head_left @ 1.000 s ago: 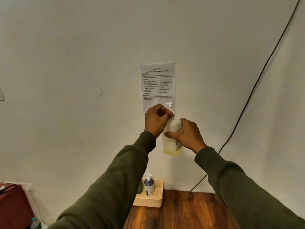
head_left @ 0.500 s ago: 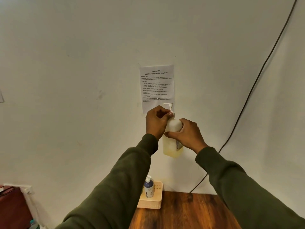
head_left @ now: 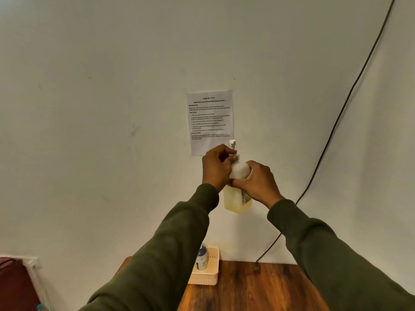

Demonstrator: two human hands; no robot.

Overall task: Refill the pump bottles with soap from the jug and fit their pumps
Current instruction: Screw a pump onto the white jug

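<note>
I hold a translucent pump bottle [head_left: 234, 199] of pale yellow soap up in the air in front of the wall. My right hand [head_left: 257, 181] is wrapped around its body. My left hand [head_left: 216, 168] is closed on the collar of its white pump [head_left: 232, 143], whose nozzle sticks up above my fingers. Down on the table, a blue-capped pump bottle [head_left: 201, 260] stands in a cream basket [head_left: 212, 269], partly hidden by my left sleeve. The jug is not visible.
A wooden table [head_left: 258, 288] lies below against the white wall. A printed task sheet [head_left: 210, 122] is stuck on the wall behind the bottle. A black cable [head_left: 332, 131] runs down the wall at right. A dark red object [head_left: 13, 286] is at lower left.
My left hand has shifted its grip around the pump collar, and the bottle tilts slightly more. The view has drifted a little, so my sleeve covers more of the basket.
</note>
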